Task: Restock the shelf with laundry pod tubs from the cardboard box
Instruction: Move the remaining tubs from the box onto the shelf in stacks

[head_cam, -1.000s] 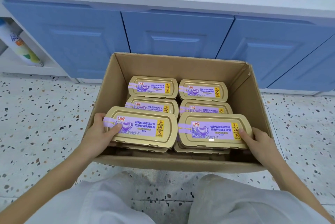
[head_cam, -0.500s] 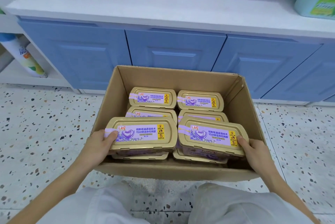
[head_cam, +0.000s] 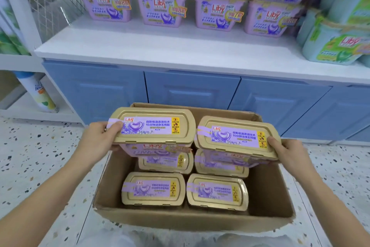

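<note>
Lifting two tubs above cardboard box [head_cam: 196,219]: left hand [head_cam: 100,142] clamps left tub [head_cam: 153,126], right hand [head_cam: 288,151] clamps right tub [head_cam: 236,138] (end grips only). We risk tilt, slip; shelf [head_cam: 180,54] front bare.

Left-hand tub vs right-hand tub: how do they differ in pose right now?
The left-hand tub sits higher in the picture and nearly level; the right-hand tub is lower and tilts down to the right. The left hand grips its tub at the left end, the right hand at the right end. Their inner ends nearly meet above the cardboard box. Both share gold lids, purple labels, and are lifted clear of the tubs still packed.
</note>
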Tool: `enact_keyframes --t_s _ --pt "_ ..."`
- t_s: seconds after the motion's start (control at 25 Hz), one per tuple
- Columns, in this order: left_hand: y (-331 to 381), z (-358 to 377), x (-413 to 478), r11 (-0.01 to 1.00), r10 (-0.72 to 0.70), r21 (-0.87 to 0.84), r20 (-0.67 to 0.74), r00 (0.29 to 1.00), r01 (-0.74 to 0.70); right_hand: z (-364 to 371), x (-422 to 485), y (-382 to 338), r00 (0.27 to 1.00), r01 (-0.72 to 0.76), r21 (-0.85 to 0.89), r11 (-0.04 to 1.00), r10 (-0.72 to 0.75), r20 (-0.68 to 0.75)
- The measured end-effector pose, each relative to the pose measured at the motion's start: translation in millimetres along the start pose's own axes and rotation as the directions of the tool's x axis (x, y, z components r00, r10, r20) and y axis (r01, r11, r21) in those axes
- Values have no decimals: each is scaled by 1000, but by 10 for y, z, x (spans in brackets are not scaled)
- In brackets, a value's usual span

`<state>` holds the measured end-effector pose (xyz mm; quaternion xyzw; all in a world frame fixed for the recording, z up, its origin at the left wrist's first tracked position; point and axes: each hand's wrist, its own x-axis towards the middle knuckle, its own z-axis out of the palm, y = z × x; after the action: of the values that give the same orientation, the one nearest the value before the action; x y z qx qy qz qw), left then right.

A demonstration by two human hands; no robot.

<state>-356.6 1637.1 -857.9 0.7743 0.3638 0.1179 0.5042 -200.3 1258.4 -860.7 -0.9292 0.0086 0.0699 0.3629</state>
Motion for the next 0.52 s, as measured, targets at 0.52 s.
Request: enact_keyframes --t_s 0.52 --pt "1554 -492 1069 969 103 -214 -107 989 -124 -973 1259 -1647 986 164 323 932 -146 -81"
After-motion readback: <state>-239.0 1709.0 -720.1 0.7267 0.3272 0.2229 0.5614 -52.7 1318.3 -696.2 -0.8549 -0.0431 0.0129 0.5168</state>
